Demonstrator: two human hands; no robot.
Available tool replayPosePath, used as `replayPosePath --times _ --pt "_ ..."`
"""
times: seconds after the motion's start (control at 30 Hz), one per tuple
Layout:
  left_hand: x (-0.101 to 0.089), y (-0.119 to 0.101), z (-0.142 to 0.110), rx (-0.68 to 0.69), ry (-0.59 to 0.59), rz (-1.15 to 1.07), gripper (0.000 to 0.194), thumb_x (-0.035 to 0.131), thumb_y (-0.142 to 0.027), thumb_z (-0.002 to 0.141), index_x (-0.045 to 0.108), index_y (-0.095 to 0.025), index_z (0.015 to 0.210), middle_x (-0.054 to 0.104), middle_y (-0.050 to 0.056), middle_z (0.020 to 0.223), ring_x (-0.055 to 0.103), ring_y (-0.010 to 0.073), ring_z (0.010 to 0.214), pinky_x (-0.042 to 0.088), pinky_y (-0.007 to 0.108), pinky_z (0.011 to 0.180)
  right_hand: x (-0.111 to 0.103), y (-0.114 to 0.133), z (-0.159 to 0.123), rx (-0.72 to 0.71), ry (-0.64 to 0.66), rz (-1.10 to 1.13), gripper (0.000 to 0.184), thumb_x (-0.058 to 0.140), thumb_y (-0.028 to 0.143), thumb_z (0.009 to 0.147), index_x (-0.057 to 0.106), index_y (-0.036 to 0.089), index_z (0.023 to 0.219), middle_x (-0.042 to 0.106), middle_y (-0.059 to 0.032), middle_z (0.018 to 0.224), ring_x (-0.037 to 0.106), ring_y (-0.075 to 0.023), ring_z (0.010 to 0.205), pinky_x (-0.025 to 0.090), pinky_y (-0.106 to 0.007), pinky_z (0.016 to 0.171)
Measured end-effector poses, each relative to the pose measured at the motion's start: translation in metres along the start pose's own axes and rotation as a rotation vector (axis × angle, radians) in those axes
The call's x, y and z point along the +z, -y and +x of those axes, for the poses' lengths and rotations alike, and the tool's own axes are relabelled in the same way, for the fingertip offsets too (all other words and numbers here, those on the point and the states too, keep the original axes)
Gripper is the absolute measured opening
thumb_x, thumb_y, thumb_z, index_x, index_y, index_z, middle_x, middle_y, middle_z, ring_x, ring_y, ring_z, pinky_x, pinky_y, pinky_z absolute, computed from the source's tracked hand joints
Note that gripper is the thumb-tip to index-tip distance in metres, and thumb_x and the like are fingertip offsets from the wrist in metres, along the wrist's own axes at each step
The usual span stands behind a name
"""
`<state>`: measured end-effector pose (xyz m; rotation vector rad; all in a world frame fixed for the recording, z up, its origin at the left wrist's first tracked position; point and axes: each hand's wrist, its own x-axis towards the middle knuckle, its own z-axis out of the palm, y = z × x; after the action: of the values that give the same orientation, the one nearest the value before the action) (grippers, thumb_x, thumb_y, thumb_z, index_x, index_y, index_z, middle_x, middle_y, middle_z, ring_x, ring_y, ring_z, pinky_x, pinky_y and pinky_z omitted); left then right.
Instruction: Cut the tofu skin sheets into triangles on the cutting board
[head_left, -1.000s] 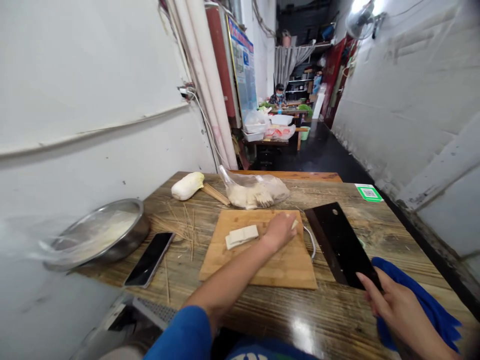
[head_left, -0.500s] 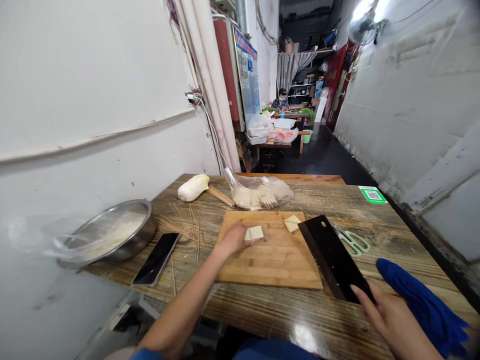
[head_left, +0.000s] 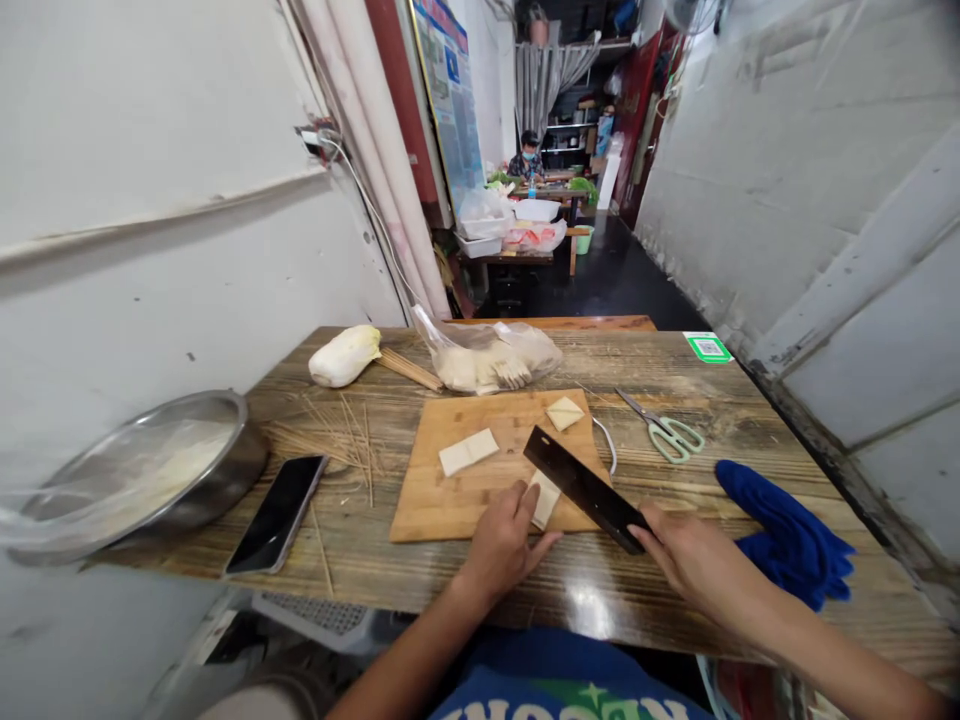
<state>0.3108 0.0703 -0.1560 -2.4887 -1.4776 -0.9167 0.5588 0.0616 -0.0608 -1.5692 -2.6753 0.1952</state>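
so — pale slab (head_left: pixel 545 500), beside left fingers (head_left: pixel 526 503)

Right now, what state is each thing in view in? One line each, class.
Cleaver: gripped in the right hand, over the cutting board
Near pale slice: flat, at the left hand
Far pale slice: flat, diagonally marked
Left pale slices: flat together
Phone: face up, screen dark
Scissors: lying flat
Cabbage: on its side
Plastic bag: holding pale pieces
Loose sticks: scattered
Blue fabric: crumpled
Metal basin: plastic over its rim

Right hand (head_left: pixel 679 540) hides the handle of the cleaver (head_left: pixel 583 488) — wall fan (head_left: pixel 687 13) cut off above.
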Motion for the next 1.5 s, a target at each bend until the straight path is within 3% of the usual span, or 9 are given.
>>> replayPosePath --times 0.1,0.27,0.47,0.8,0.97,1.1,1.3,1.37,1.5 --pt "-0.006 0.009 -0.008 0.164 0.02 -0.022 0.036 0.056 -0.032 0.087 0.057 -0.007 0.113 0.063 0.019 0.108 0.059 0.0268 0.097 0.053 0.039 0.083 -0.005 0.003 0.001 -0.018 0.082 -0.072 0.02 0.035 0.025 0.096 0.051 0.016 0.089 0.064 -0.0041 0.055 0.063 -0.0218 0.047 0.023 -0.027 0.044" --pt "-0.002 0.008 -0.01 0.189 -0.045 0.009 0.031 0.056 -0.024 0.087 0.058 -0.004 0.11 0.065 0.019 0.108 0.06 0.028 0.1 0.055 0.041 0.084 -0.01 0.001 0.004 -0.073 0.096 -0.185 0.02 0.035 0.025 0.095 0.051 0.017 0.086 0.062 -0.0029 0.051 0.061 -0.021 0.043 0.013 -0.028 0.043" --pt "0.002 0.001 -0.013 0.147 -0.099 0.001 0.031 0.056 -0.02 0.085 0.056 -0.005 0.113 0.065 0.019 0.111 0.061 0.0283 0.103 0.055 0.041 0.087 -0.017 -0.008 0.01 -0.133 0.073 -0.2 0.017 0.037 0.023 0.093 0.05 0.018 0.084 0.062 -0.0014 0.051 0.059 -0.018 0.043 0.015 -0.029 0.044" --pt "0.003 0.001 -0.013 0.102 -0.105 -0.077 0.037 0.058 -0.022 0.084 0.053 -0.008 0.117 0.064 0.019 0.111 0.061 0.0275 0.104 0.055 0.042 0.088 -0.018 -0.001 0.023 -0.136 0.194 -0.21 0.011 0.045 0.007 0.082 0.052 0.016 0.082 0.066 -0.0029 0.058 0.063 -0.0176 0.051 0.02 -0.029 0.044" --pt "0.005 -0.004 -0.012 -0.038 -0.126 -0.148 0.038 0.06 -0.021 0.082 0.055 -0.012 0.119 0.065 0.018 0.11 0.061 0.0279 0.103 0.055 0.045 0.087 -0.011 0.0 0.006 -0.165 0.168 -0.249 0.022 0.047 0.002 0.072 0.053 0.014 0.088 0.062 -0.0005 0.052 0.061 -0.0185 0.045 0.017 -0.03 0.041" --pt "0.0 0.002 -0.013 -0.19 -0.109 -0.3 0.037 0.061 -0.016 0.078 0.06 -0.015 0.115 0.065 0.015 0.114 0.061 0.0271 0.106 0.053 0.046 0.091 -0.013 -0.022 -0.029 -0.146 0.043 -0.113 0.013 0.041 0.012 0.087 0.05 0.018 0.08 0.06 0.0013 0.05 0.061 -0.0167 0.042 0.026 -0.028 0.04" --pt "-0.005 0.007 0.009 -0.58 -0.187 -0.662 0.028 0.066 -0.022 0.073 0.069 -0.013 0.1 0.068 0.012 0.107 0.068 0.0223 0.09 0.059 0.036 0.079 -0.014 -0.043 -0.066 -0.022 -0.221 0.003 0.032 0.026 0.034 0.099 0.051 0.02 0.084 0.064 -0.0017 0.055 0.064 -0.0159 0.047 0.04 -0.023 0.04" --pt "-0.002 0.002 0.018 -0.534 -0.271 -0.546 0.024 0.068 -0.023 0.074 0.07 -0.014 0.096 0.068 0.013 0.107 0.067 0.0231 0.094 0.057 0.037 0.084 -0.008 -0.046 -0.069 0.029 -0.263 0.002 0.033 0.027 0.038 0.098 0.052 0.019 0.087 0.066 -0.0033 0.058 0.064 -0.0173 0.047 0.042 -0.024 0.04" --pt "0.004 -0.009 0.019 -0.116 -0.274 -0.267 0.019 0.058 -0.018 0.084 0.068 -0.015 0.1 0.069 0.012 0.102 0.066 0.0215 0.095 0.056 0.037 0.086 0.01 -0.05 -0.072 0.119 -0.244 0.047 0.032 0.029 0.04 0.097 0.053 0.019 0.089 0.066 -0.0035 0.059 0.065 -0.0191 0.05 0.044 -0.026 0.043"
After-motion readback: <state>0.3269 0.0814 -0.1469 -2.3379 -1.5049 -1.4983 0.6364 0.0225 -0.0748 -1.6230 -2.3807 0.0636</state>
